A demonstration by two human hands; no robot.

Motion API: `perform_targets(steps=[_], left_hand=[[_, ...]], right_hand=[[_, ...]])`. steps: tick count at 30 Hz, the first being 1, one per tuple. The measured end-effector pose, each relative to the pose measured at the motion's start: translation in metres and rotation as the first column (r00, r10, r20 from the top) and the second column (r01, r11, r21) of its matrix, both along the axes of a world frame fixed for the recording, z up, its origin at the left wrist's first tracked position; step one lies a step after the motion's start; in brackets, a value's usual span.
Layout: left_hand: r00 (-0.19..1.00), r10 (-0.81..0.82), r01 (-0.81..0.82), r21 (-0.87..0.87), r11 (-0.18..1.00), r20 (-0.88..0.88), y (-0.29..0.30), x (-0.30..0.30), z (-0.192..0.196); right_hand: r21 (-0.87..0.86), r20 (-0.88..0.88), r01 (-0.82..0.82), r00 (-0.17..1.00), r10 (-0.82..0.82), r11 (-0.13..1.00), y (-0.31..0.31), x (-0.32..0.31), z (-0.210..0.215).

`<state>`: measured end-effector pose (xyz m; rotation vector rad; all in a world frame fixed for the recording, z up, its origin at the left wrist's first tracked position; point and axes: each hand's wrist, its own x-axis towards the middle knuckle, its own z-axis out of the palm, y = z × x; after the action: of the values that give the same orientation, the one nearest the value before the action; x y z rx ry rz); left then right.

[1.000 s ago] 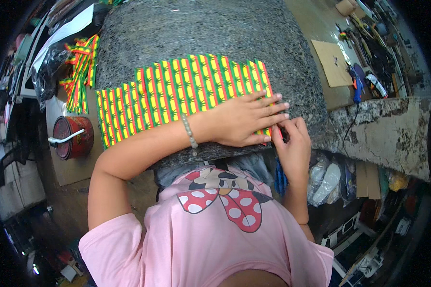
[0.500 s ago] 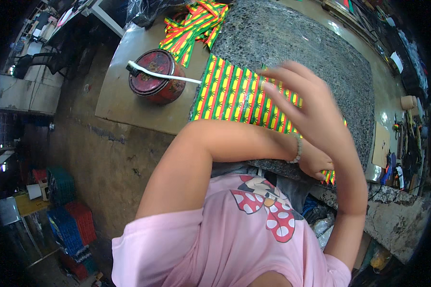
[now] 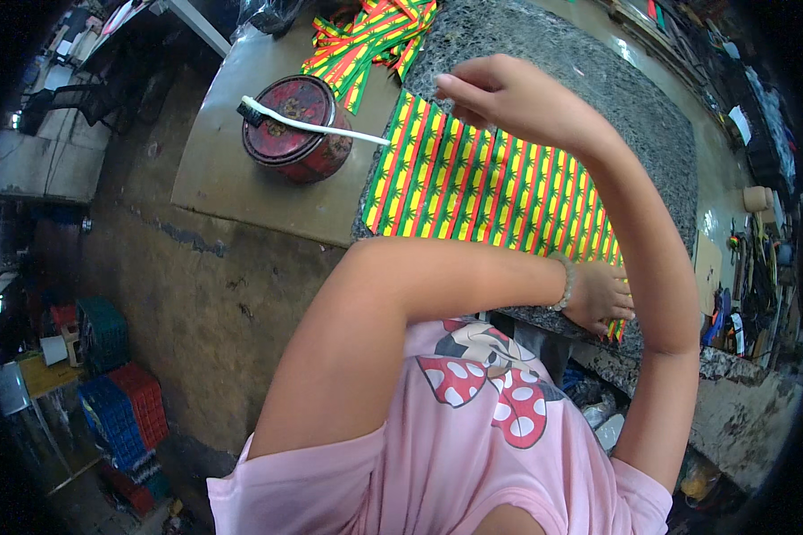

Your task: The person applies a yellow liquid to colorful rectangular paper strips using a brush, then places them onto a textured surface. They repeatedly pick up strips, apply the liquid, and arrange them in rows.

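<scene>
Red, yellow and green strips (image 3: 500,192) with a dark leaf print lie side by side as a sheet on a speckled grey stone slab (image 3: 544,45). Across my body reaches my left arm; my left hand (image 3: 600,296) rests with outstretched fingers on the strips' near right end. My right hand (image 3: 500,96) hovers at the sheet's far edge, fingers curled together; anything between them is hidden. Left of the sheet stands a round red tin (image 3: 299,165). A white toothbrush (image 3: 321,127) lies across its lid, bristles to the left, handle end reaching the sheet's left edge.
Loose strips of the same print (image 3: 375,40) are heaped beyond the tin, beside a dark plastic bag (image 3: 272,13). Blue and red crates (image 3: 120,415) are stacked on the floor at left. Tools (image 3: 732,294) hang or lie along the right side.
My right hand has moved away and left to the sheet's far edge, its spread fingers now curled. My left hand's fingers have stretched out over the strip ends. The view has shifted slightly.
</scene>
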<state>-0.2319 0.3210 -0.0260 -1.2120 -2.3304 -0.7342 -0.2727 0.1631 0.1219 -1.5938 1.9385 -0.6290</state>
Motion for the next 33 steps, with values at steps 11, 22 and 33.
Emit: perform_targets(steps=[11, 22, 33], left_hand=[[0.853, -0.254, 0.062, 0.394, 0.917, 0.456, 0.019, 0.042, 0.040], [0.997, -0.029, 0.042, 0.188, 0.981, -0.069, -0.143, 0.177, 0.176], [0.082, 0.248, 0.370, 0.260, 0.892, -0.965, -0.145, 0.285, 0.286]], right_hand=[[0.078, -0.180, -0.130, 0.973, 0.143, 0.988, -0.042, 0.076, -0.028], [-0.238, 0.765, 0.152, 0.637, 0.089, 0.959, 0.026, 0.036, -0.004], [-0.047, 0.943, 0.211, 0.332, -0.027, 0.976, 0.017, 0.136, -0.060]])
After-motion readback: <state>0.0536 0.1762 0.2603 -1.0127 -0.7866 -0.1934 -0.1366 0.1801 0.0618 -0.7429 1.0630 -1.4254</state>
